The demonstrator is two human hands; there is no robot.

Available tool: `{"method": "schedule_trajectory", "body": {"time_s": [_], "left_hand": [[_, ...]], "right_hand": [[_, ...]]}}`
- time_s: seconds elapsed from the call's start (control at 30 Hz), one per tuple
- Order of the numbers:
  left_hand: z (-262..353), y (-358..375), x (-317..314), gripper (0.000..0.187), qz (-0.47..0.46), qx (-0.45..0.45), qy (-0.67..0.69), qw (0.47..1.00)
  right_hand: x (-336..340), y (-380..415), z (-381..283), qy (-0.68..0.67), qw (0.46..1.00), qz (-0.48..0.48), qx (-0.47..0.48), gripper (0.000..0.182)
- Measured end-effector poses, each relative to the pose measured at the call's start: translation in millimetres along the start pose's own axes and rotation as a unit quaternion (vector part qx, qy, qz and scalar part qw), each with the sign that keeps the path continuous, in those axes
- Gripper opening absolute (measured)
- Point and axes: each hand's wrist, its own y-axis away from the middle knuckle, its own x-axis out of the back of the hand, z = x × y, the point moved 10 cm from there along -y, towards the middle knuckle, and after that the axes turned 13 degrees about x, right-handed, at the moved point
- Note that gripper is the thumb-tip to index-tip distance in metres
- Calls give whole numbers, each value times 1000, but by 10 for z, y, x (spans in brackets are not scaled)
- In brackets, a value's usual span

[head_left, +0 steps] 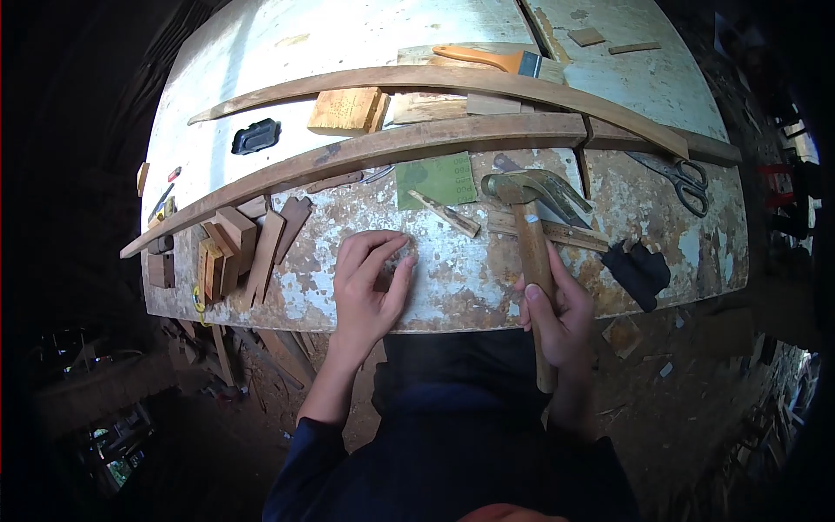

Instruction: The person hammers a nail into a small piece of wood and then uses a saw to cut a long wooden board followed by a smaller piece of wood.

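Observation:
My right hand (559, 317) is wrapped round the wooden handle of a claw hammer (532, 252). The hammer's head points away from me, its claw to the right, above a narrow wood strip (565, 235). Over the table's near edge, my left hand (370, 278) has curved fingers, with a gap between thumb and fingertips; nothing shows in it. Beyond that hand lie a green sandpaper sheet (435, 180) and a small split stick (445, 214) partly over it. A crumpled black cloth (637, 271) rests to the right of the hammer.
Two long wooden pieces, a curved strip (417, 76) and a thicker beam (391, 143), span the worn table (313, 217). Several wood blocks (230, 248) stand at left. Farther back are a paintbrush (478, 57), a black tray (256, 137) and a yellowish block (346, 110); scissors (690, 184) lie right.

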Motion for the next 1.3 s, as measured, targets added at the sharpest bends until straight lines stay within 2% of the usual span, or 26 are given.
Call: {"method": "schedule_trajectory", "body": {"time_s": [0.27, 0.3, 0.47, 0.6, 0.73, 0.9, 1.0, 1.13, 1.3], "left_hand": [[-367, -211, 358, 28, 62, 38, -69, 995], [-444, -270, 403, 28, 54, 56, -84, 993], [-635, -581, 437, 27, 22, 30, -149, 988], [-441, -709, 257, 27, -19, -4, -162, 987], [-79, -719, 49, 26, -49, -68, -111, 990], [513, -524, -340, 37, -140, -155, -63, 976], [747, -437, -578, 39, -155, -193, -27, 969], [860, -399, -816, 40, -139, -202, -38, 969], [799, -468, -816, 35, -156, -164, 7, 974]], "right_hand": [[-33, -22, -53, -7, 1000, 0, 3, 63], [-36, -21, -50, -10, 1000, -1, 5, 63], [-37, -19, -46, -10, 1000, -12, 13, 63], [-29, -18, -49, -14, 1000, -14, 19, 62], [30, 30, 4, -53, 998, 5, 22, 63], [112, 33, -36, -93, 993, 60, 49, 63], [159, 17, -69, -106, 988, 90, 61, 62], [212, -2, -67, -138, 982, 114, 66, 62], [271, -41, -116, -159, 975, 139, 67, 59]]}}
